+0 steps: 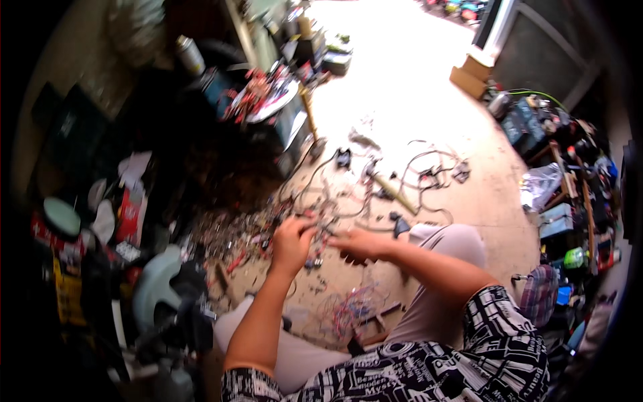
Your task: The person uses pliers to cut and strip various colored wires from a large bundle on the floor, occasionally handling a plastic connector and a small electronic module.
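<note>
Both my hands are raised close together over the littered floor, between my bent legs. My left hand [291, 242] is closed, with thumb and fingertips pinched together. Just to its right, my right hand [362, 246] has its fingers curled in, pointing toward the left one. Something thin and dark shows between the fingertips, too small and blurred to name. Past the hands, a dark cable [309, 184] curves over the floor beside a small black part [343, 158]. A tangle of thin red and blue wires [355, 305] lies on the floor nearer to me.
A tool with a pale yellow handle [396, 193] lies beyond my hands, near looped dark cables [429, 167]. Scrap bits [234, 231] cover the floor on the left, by a grey-green curved machine part [157, 285]. Crowded goods and a clear plastic bag [540, 186] line the right.
</note>
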Tool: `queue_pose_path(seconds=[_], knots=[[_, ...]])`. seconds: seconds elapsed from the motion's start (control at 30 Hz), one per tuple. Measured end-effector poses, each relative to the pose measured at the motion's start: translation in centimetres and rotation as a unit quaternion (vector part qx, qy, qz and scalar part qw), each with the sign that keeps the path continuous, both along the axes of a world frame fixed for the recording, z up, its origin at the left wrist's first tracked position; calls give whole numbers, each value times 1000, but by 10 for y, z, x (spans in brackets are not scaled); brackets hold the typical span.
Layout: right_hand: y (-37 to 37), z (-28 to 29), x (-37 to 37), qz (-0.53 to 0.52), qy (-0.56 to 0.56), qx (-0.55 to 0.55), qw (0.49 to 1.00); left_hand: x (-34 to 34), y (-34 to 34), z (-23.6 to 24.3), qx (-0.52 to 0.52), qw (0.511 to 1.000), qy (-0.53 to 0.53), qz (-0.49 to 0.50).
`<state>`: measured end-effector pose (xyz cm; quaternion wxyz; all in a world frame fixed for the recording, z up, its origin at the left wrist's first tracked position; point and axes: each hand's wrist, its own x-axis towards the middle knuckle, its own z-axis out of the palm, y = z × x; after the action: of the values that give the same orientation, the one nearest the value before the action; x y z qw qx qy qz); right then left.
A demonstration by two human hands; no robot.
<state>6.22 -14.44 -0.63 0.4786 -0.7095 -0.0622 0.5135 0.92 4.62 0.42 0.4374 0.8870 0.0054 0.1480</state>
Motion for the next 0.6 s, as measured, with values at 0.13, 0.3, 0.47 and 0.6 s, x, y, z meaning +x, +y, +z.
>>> queue_pose_path(seconds=[0.13,0.3,0.47,0.6], knots=[[2,7,-2,11,11,11,1000,-4,-2,8,-18,999,10,27],[-7,13,0,2,6,-1,1000,1,-11,21,-29,999,33,12],[-6,-6,4,68,-85,-4,994,-5,-12,20,-11,999,34,15],[0,-5,-4,7,-59,2,998,-5,-11,2,-14,999,11,-29]])
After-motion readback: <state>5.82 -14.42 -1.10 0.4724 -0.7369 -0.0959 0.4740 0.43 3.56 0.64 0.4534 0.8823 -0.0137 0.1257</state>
